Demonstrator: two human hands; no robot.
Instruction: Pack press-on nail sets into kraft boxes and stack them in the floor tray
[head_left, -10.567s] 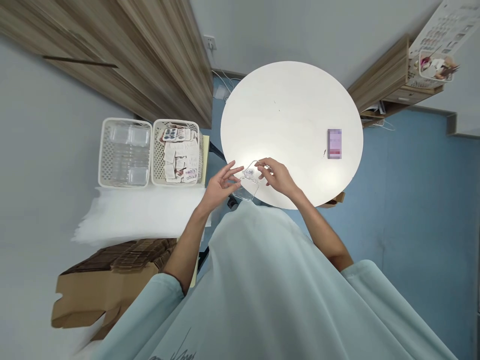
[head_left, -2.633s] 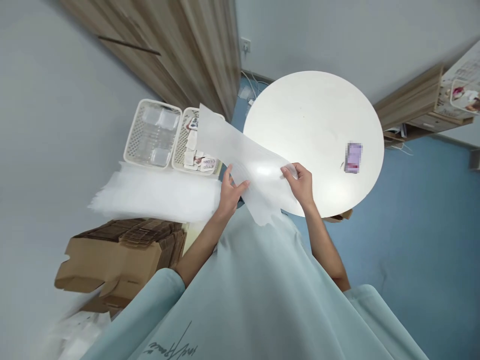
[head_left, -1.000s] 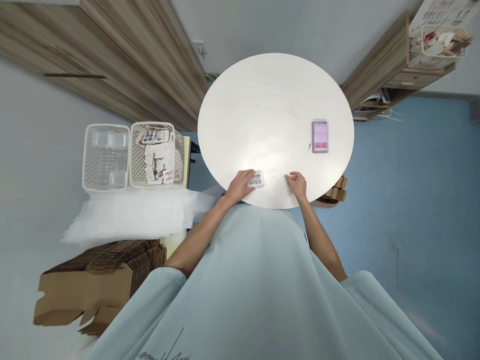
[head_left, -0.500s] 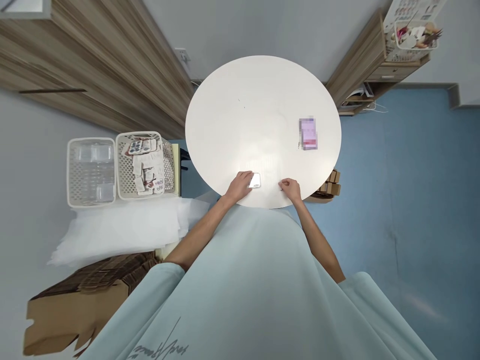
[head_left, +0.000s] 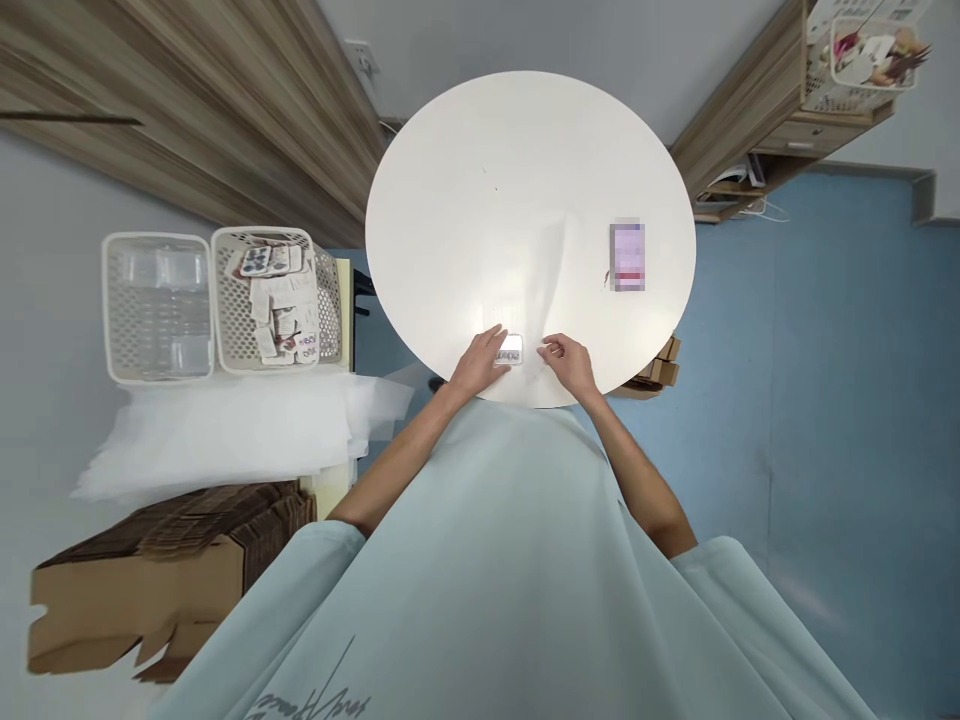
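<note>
Near the front edge of the round white table (head_left: 450, 200) lies a small flat white pack (head_left: 513, 349) with a row of grey round spots along its lower part. My left hand (head_left: 478, 364) grips its left end, fingers above and thumb below, and covers that end. To the right of the pack, my right hand (head_left: 568, 366) is closed in a pinch at the edge of a clear plastic film (head_left: 551, 265). The film is faint and stretches up the table from between the hands; its outline is hard to make out.
A blurred purple item (head_left: 628, 256) lies at the table's right. On the left stand a white basket (head_left: 217, 300) of printed cards and a basket of clear plastic boxes (head_left: 157, 375). Below are white sheets (head_left: 225, 430) and folded cardboard (head_left: 142, 590). Cabinets flank the table.
My right hand has moved left towards the pack. Grey spots now show on the pack, and the clear film stands out above the hands. The whole view has shifted slightly.
</note>
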